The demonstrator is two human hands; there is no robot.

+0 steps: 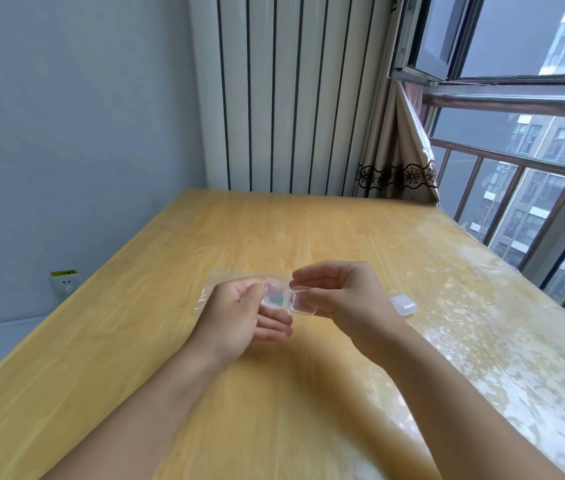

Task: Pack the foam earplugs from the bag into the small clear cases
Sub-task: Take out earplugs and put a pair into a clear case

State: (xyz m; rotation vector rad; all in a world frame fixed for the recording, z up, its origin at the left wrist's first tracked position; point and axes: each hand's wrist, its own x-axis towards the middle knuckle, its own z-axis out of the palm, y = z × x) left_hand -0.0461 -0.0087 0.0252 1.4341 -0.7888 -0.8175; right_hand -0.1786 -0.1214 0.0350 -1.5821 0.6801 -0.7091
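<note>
Hands, two of them, meet above the wooden surface (pixel 170 341) and share one small clear case (pixel 286 299), swung open on its hinge. The left hand (pixel 239 317) curls its fingers (pixel 274 322) around the half showing a green-tinted shape inside; the right hand (pixel 340 292) pinches the other half. A second clear case (pixel 403 304) lies closed just right of that hand. One clear plastic bag (pixel 210 289) lies flat behind the left hand.
</note>
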